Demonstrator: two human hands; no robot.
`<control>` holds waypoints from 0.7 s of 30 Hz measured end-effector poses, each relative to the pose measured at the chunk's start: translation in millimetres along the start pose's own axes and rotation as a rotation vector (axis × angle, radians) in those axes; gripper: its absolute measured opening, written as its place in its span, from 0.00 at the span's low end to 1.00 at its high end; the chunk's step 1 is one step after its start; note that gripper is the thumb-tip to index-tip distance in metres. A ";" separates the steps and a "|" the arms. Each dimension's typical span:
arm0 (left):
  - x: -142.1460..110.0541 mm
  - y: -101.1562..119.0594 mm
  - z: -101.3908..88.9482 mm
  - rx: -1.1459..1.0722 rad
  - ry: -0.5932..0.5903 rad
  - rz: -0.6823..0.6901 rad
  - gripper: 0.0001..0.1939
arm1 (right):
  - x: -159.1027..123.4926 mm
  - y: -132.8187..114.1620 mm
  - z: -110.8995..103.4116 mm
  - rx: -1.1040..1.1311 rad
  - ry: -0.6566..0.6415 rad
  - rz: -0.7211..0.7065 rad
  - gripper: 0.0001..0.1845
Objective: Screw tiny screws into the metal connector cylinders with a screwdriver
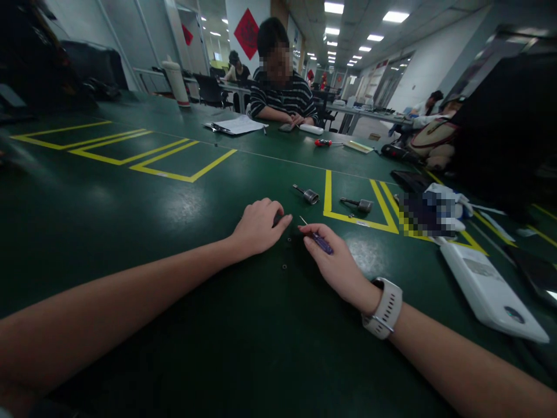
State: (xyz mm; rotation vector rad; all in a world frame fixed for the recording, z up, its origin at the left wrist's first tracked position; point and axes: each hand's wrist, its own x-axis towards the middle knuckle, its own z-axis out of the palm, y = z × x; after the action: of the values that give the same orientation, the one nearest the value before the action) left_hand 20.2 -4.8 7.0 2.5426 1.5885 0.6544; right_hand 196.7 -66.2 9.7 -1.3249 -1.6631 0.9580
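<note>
My right hand [333, 261] grips a small screwdriver [322, 242] with a purple handle; its thin shaft points up and left toward my other hand. My left hand [256, 226] rests low over the green table with its fingers curled around something dark, mostly hidden. Between and just below the hands lie two tiny rings, one ring [289, 239] nearer the fingertips and another ring [284, 266] closer to me. Beyond them lie two metal cylindrical parts with thin stems, a left part [310, 196] and a right part [364, 205] inside a yellow-taped outline.
Yellow tape [191, 177] marks boxes on the green table. At right are a white device [491, 290] and a cloth bundle [452, 203]. Farther back lie a red screwdriver [322, 143], papers [238, 124] and a white bottle [176, 81]. Across the table sits a person [282, 96].
</note>
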 end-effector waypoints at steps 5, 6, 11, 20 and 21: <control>-2.8 1.6 -1.9 0.005 0.087 0.030 0.19 | 10.9 -0.9 12.9 -0.050 0.018 0.031 0.11; -3.6 3.0 -2.0 0.047 0.057 0.078 0.17 | 13.6 -0.2 16.3 -0.063 0.023 0.030 0.11; -8.1 8.5 -6.5 0.275 -0.038 0.282 0.10 | 20.9 1.2 27.8 -0.142 0.007 -0.009 0.09; -28.2 7.1 -38.6 0.286 0.009 0.151 0.15 | -30.9 -11.3 12.9 -0.270 -0.355 -0.352 0.06; -30.7 10.4 -42.6 0.261 0.041 0.122 0.16 | -38.4 -11.4 10.1 -0.337 -0.410 -0.457 0.07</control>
State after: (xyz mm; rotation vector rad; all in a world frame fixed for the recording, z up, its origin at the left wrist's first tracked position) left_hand 0.8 -43.3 38.8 2.8488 1.6398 0.5448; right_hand 188.7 -106.7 11.3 -0.9132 -2.3959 0.7224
